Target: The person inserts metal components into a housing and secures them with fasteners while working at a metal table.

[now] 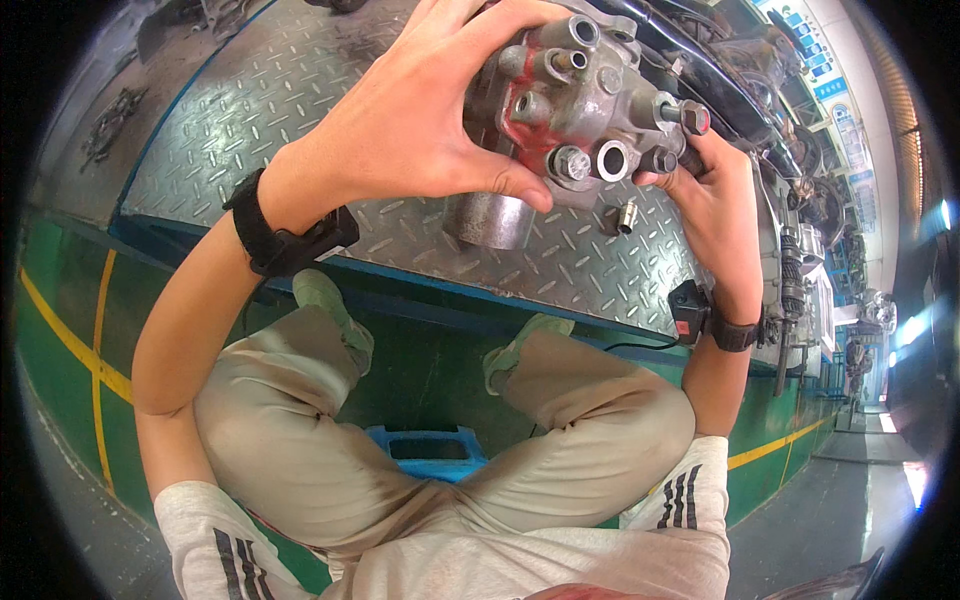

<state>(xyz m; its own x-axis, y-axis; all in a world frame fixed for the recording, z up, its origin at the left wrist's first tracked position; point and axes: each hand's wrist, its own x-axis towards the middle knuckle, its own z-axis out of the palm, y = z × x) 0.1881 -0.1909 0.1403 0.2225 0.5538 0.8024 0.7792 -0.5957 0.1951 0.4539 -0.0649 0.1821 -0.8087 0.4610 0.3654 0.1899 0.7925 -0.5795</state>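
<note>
A grey metal housing (600,105) is being held over the bench (290,85) at 1 o'clock. Its 9 o'clock side is being gripped by the left hand (410,115), broadly spread; its 4 o'clock side by the right hand (722,200), partly curled. A small metal fitting (627,217) is lying at its 5 o'clock.

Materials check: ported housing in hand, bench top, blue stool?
Ported housing: metal, probably cast aluminium; dull grey, rounded cast contours, red patches that may be paint or sealant.
Bench top: metal tread plate, likely steel; grey with worn shine, raised slanted lugs.
Blue stool: likely moulded plastic; uniform colour, rounded cut-out.
Exact alloys can't be told by look.
</note>
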